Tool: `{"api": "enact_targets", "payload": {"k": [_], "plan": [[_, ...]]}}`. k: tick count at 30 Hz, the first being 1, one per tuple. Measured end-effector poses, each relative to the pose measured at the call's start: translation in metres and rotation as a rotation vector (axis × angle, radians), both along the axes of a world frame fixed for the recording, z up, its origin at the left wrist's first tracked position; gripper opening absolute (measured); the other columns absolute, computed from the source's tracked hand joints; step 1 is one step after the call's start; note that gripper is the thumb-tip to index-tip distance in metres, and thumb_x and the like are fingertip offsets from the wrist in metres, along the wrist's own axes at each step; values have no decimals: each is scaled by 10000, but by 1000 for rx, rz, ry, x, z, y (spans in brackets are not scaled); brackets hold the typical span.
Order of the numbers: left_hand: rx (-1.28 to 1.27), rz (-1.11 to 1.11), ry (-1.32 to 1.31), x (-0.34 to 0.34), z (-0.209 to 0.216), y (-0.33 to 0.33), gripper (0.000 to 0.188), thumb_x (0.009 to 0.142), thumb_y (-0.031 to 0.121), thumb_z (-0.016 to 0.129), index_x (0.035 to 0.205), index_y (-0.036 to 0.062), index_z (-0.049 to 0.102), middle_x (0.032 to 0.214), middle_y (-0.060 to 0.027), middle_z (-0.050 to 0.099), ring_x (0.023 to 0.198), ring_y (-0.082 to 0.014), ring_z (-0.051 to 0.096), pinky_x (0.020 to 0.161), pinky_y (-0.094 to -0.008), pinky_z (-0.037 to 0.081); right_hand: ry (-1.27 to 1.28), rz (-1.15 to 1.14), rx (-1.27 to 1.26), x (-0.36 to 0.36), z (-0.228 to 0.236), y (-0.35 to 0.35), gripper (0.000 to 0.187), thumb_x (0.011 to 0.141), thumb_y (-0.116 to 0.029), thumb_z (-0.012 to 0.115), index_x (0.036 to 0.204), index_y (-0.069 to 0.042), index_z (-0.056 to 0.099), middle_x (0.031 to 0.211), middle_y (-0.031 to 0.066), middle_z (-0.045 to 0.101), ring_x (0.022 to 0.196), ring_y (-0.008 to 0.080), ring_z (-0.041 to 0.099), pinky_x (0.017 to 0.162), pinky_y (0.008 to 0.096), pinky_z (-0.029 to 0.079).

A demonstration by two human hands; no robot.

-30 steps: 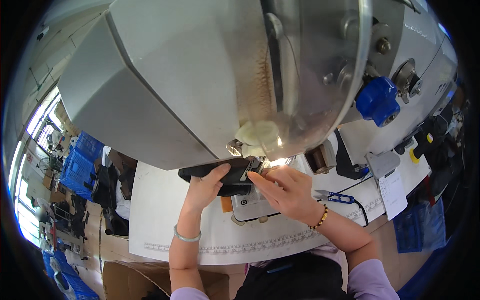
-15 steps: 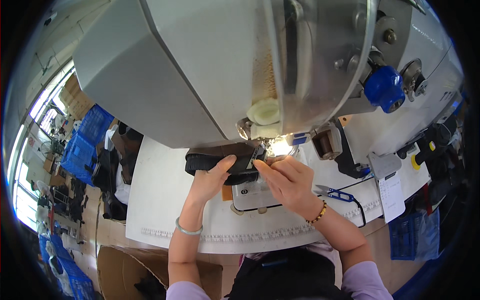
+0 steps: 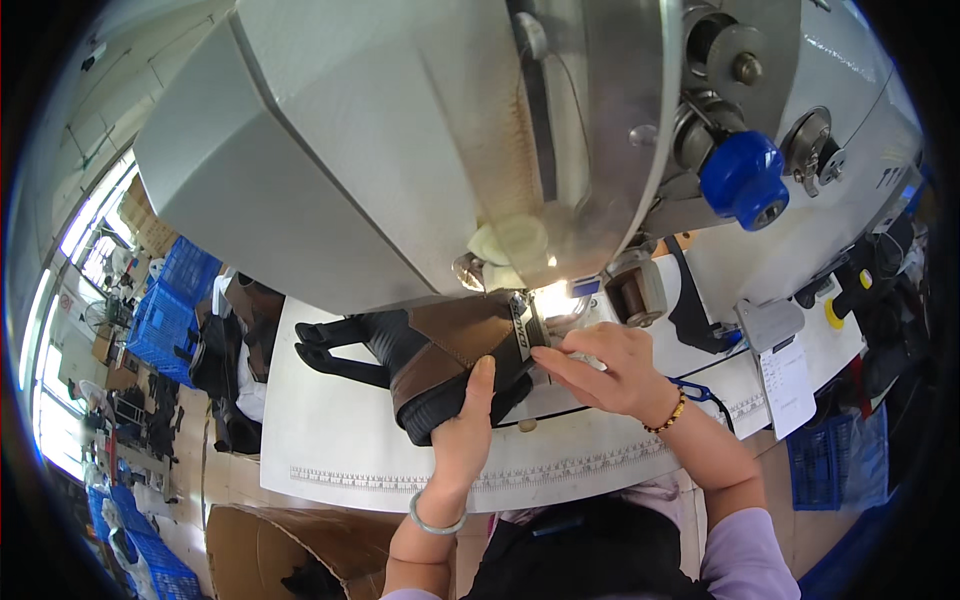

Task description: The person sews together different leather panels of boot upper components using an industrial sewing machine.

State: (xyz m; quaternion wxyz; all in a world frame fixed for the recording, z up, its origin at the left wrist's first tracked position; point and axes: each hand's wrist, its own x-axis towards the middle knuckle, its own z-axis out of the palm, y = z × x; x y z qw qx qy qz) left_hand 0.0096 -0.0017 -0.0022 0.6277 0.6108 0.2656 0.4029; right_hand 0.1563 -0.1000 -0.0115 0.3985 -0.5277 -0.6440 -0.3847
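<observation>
A brown and black boot upper [image 3: 455,340] with black pull loops lies under the sewing machine head [image 3: 400,150], its pale label strip [image 3: 521,325] close to the lit needle area. My left hand [image 3: 467,425] grips the upper's near black ribbed edge, thumb on top. My right hand [image 3: 620,370] is closed in a pinch, its index fingertip touching beside the label. Something small and greyish shows between its fingers, too small to name. The machine head hides the upper's far edge.
Blue-handled thread snips [image 3: 695,390] lie right of my right hand on the white table [image 3: 375,450], which has a ruler strip along its front. A paper pad [image 3: 783,385] hangs at the right. A cardboard box [image 3: 255,550] stands below left; blue crates [image 3: 165,310] are beyond.
The boot upper has turned and come nearer, so its brown side and loops now show. My left hand has moved right and nearer; my right hand has shifted slightly right.
</observation>
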Motion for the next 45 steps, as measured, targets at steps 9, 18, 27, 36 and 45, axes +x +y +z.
{"api": "enact_targets", "payload": {"k": [9, 18, 27, 36, 45], "plan": [[60, 3, -24, 2, -15, 1, 209, 871, 97, 570, 1068, 30, 580, 1047, -16, 576, 933, -65, 539, 743, -195, 443, 86, -23, 15, -1, -9, 3, 397, 591, -70, 668, 981, -144, 658, 848, -1, 485, 606, 101, 522, 505, 204, 446], [-20, 52, -10, 8, -8, 8, 202, 856, 87, 593, 1009, -39, 558, 966, -56, 585, 850, -125, 544, 770, -257, 443, 120, -41, -34, -5, -4, 1, 458, 576, -67, 660, 1028, -141, 644, 829, 5, 469, 633, 102, 535, 516, 214, 461], [-69, 31, -40, 14, 7, 8, 157, 865, 112, 588, 970, -3, 568, 850, 1, 561, 673, -54, 490, 583, -189, 417, 167, -47, 31, -2, -2, 7, 415, 630, -79, 733, 1029, -167, 657, 771, -32, 448, 494, 64, 391, 389, 202, 271], [-103, -6, -132, 20, 12, 15, 156, 867, 133, 590, 964, 13, 571, 840, 9, 556, 664, -47, 485, 571, -184, 414, 178, -78, 32, -9, -2, 9, 412, 655, -85, 734, 1052, -158, 654, 739, -22, 440, 457, 60, 375, 366, 196, 277], [-110, -24, -112, 21, 11, 16, 191, 870, 148, 586, 1007, 17, 563, 897, -3, 560, 707, -53, 506, 594, -183, 424, 219, -117, 38, -11, -1, 9, 397, 686, -104, 733, 1070, -150, 642, 705, -23, 422, 425, 70, 378, 368, 212, 295]]}}
